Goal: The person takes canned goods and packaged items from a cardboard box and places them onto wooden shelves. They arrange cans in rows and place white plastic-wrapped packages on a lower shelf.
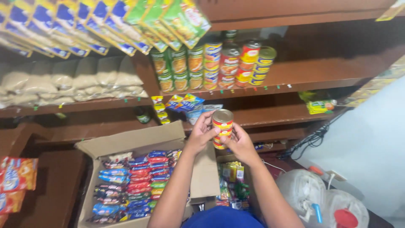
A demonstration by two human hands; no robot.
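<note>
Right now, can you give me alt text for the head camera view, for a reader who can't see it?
Both hands, left hand and right hand, hold a stack of red-and-yellow tin cans in front of brown wooden shelves. The shelves carry rows of stacked green, yellow and red cans; below sits an open cardboard box of colourful snack packets.

Dark wooden shelves (295,71) run wall to wall, stacked tins (211,63) up top, hanging packets (97,21) overhead, a pale wall (371,139) at right, warm indoor light throughout.
</note>
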